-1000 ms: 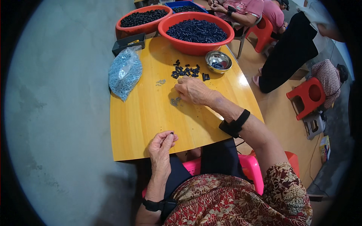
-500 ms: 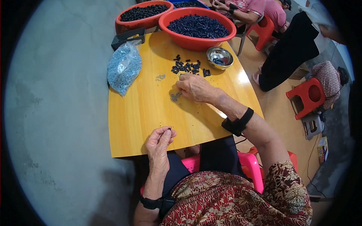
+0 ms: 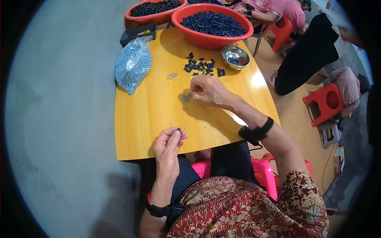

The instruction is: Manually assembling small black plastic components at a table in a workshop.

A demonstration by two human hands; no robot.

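Near the table's front edge my left hand [image 3: 167,146] pinches a small black piece [image 3: 178,129] between thumb and forefinger; most of it is hidden. My right hand [image 3: 211,92] hovers over the middle of the table with its fingers curled in. Whatever is between those fingertips is hidden. Beside them lies a little pile of small silver metal parts [image 3: 186,96], and a second silver cluster [image 3: 172,75] lies farther off to the left. Beyond my right hand several short black tubular pieces [image 3: 200,66] are spread in a loose heap.
A large red basin [image 3: 212,39] of dark pieces stands at the table's far end, with another red basin [image 3: 133,20] behind it. A steel bowl [image 3: 243,64] sits at right. At left are a bag of bluish-silver parts [image 3: 133,66] and a black tray [image 3: 129,36]. People sit and stand beyond.
My right hand has pulled back slightly from the black heap, its fingers now curled inward. The left hand keeps its pinch on the black piece. The whole view has shifted a little.
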